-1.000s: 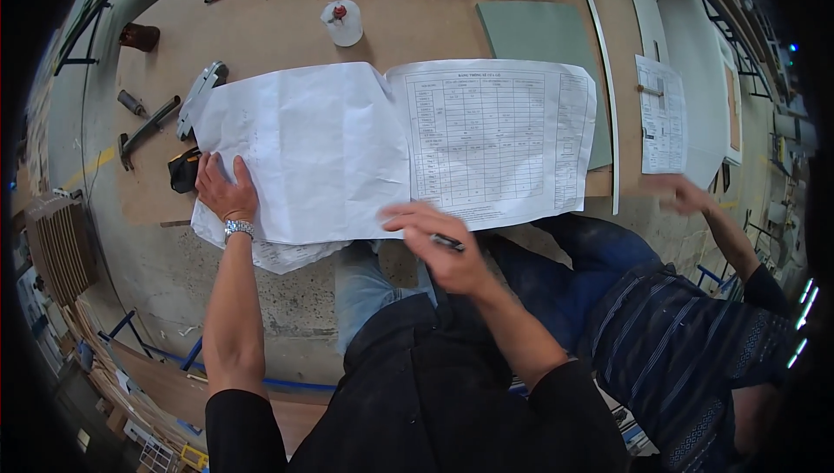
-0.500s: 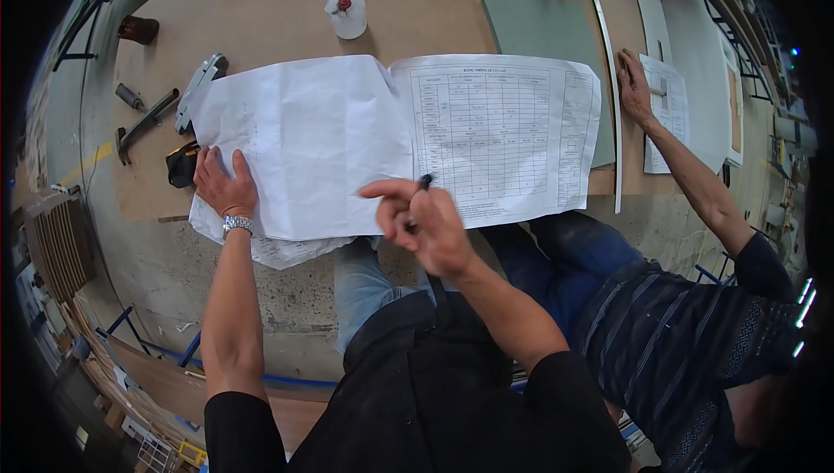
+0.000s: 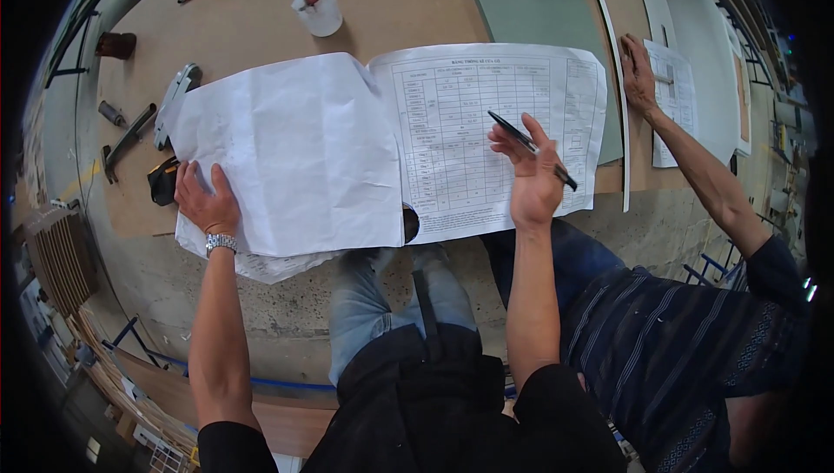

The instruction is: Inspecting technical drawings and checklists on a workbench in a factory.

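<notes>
A stack of large paper sheets [image 3: 287, 152] lies opened out on the table, its left leaf blank and creased. The right-hand leaf bears a printed table [image 3: 469, 156]. My left hand [image 3: 208, 199] rests flat on the lower left of the blank leaf, fingers spread. Above the printed leaf, my right hand [image 3: 534, 178] holds a black pen [image 3: 519, 132] slantwise between thumb and fingers. Both pen ends stick out from the hand. At the lower edge between the leaves, a dark round thing [image 3: 411, 224] shows; I cannot tell what it is.
Left of the papers lie a tape measure [image 3: 162, 182], a hammer [image 3: 130, 141] and a caliper [image 3: 176, 104]. A white bottle [image 3: 318, 13] stands behind them. A green board [image 3: 543, 17] lies partly under the papers. At right, a co-worker's hand [image 3: 638, 78] rests beside a long white strip [image 3: 611, 65].
My right hand has moved right and away from me with the pen, from the middle to over the printed leaf, and turned. My left hand still presses the paper. The whole view has shifted slightly.
</notes>
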Demonstrator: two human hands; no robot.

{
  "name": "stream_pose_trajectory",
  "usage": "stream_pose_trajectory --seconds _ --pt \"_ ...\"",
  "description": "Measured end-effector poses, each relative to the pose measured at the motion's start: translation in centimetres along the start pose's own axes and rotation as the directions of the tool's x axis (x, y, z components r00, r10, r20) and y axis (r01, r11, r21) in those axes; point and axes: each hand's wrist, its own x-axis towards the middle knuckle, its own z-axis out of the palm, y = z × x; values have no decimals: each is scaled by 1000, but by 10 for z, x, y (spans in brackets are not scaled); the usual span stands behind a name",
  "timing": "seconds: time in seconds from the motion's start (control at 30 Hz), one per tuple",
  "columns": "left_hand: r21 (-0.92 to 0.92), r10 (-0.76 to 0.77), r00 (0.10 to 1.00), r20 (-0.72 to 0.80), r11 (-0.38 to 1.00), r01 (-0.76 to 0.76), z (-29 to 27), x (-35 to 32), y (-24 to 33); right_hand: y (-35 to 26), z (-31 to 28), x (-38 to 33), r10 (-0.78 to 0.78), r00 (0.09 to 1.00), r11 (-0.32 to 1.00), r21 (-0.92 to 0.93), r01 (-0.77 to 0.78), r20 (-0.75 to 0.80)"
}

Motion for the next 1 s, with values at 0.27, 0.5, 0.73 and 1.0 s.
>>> stream_pose_trajectory --seconds 0.27,0.5,0.73,1.0 --pt "15 11 1000 17 1000 -11 1 -1 -1 40 9 -6 -151 988 968 -208 141 -32" --pt "23 5 1000 -22 1000 -5 8 -5 -10 50 12 -8 -313 949 921 -257 293 -37" --pt "17 3 999 -36 1000 -2 10 -4 -12 43 4 -3 -263 962 963 -88 256 -76" --pt "18 20 1000 -23 1000 -20 9 -3 -13 53 3 -11 -272 954 953 -177 247 -129"
